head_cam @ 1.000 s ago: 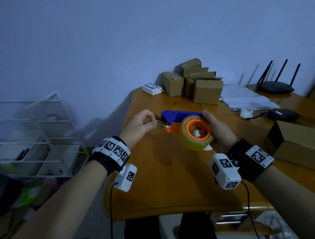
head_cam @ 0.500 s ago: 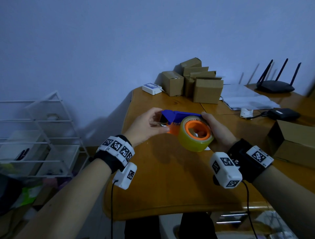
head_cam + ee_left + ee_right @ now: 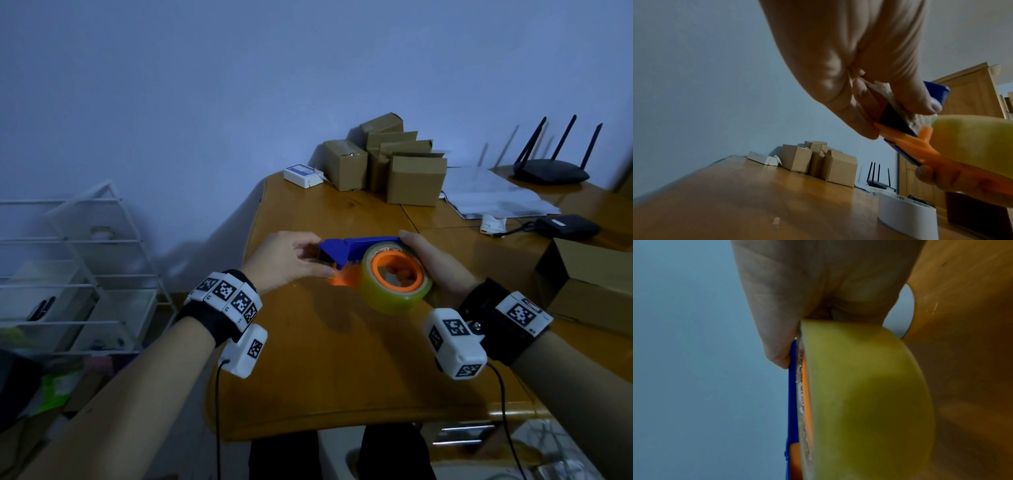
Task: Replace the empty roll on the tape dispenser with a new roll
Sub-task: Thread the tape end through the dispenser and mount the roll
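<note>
Tape dispenser (image 3: 356, 253), new roll (image 3: 394, 291) seated, held above table (image 3: 308, 377). My right hand (image 3: 435, 270) grips the roll end; left hand (image 3: 287, 260) pinches the cutter end. Risk, I judge: serrated blade nicking fingertips; loose tape end sticking to itself.

- Tape dispenser (image 3: 346, 251): blue frame with orange parts, held above the bench on its side.
- New roll (image 3: 394, 289): yellowish clear tape, seated on the dispenser's orange hub.
- Empty roll (image 3: 906, 216): white core, lying flat on the bench beneath.
</note>
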